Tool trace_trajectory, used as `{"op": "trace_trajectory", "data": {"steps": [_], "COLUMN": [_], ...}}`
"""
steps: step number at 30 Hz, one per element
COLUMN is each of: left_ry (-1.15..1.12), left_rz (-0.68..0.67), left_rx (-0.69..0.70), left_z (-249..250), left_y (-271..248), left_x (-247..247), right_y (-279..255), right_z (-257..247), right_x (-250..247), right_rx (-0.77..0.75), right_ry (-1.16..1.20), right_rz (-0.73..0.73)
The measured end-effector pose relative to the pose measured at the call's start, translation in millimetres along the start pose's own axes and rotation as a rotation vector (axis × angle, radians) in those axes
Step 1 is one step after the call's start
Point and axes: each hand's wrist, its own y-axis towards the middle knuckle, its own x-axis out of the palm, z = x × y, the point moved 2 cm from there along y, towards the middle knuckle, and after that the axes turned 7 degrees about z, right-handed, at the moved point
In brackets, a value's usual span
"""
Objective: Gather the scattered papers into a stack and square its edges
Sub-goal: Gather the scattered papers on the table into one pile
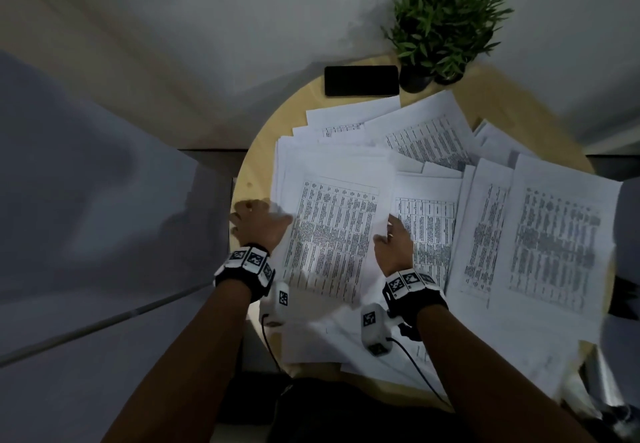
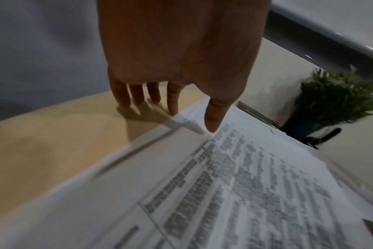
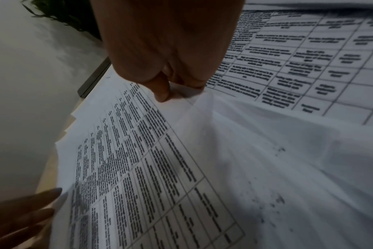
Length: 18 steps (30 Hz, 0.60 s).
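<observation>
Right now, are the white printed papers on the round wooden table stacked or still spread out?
Spread out. The white printed papers fan across the round wooden table at differing angles, overlapping, edges unaligned.

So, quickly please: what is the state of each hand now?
Left hand: open, fingers straight, fingertips on the round table, thumb on the paper pile.
Right hand: pinches the right edge of the pile's top sheets.

left hand [image 1: 258, 224] flat, fingers straight; right hand [image 1: 393, 245] seemingly pinching, fingers curled.

White papers [image 1: 433, 200] — black tables; tan table [image 1: 256, 151]
</observation>
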Motion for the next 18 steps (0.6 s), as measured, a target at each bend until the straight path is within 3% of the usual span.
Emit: {"op": "trace_trajectory", "data": {"steps": [4, 7, 11, 15, 18], "left_ry": [-0.34, -0.211, -0.038, -0.09, -0.241], "left_rz": [-0.104, -0.103, -0.13, -0.098, -0.132], "left_rx": [-0.076, -0.128, -0.052, 0.072, 0.078], "left_z": [10.6, 15.3, 20.0, 17.6, 19.7], "left_y": [-5.8, -8.9, -12.7, -21.5, -23.9], "left_x": [7.9, 5.1, 3.2, 6.2, 8.0], "right_y": [3.3, 5.8, 6.5, 7.8, 8.1], "right_z": [3.6, 7.9, 11.4, 12.7, 13.4], "right_x": [4.6, 4.6, 4.9, 6.2, 6.2], "right_rx": [-0.001, 0.011, 0.018, 0.018, 0.013], "right_ry": [0.011, 0.038, 0.051, 0.054, 0.058], "right_rz": [-0.014, -0.017, -0.019, -0.02, -0.018]}}
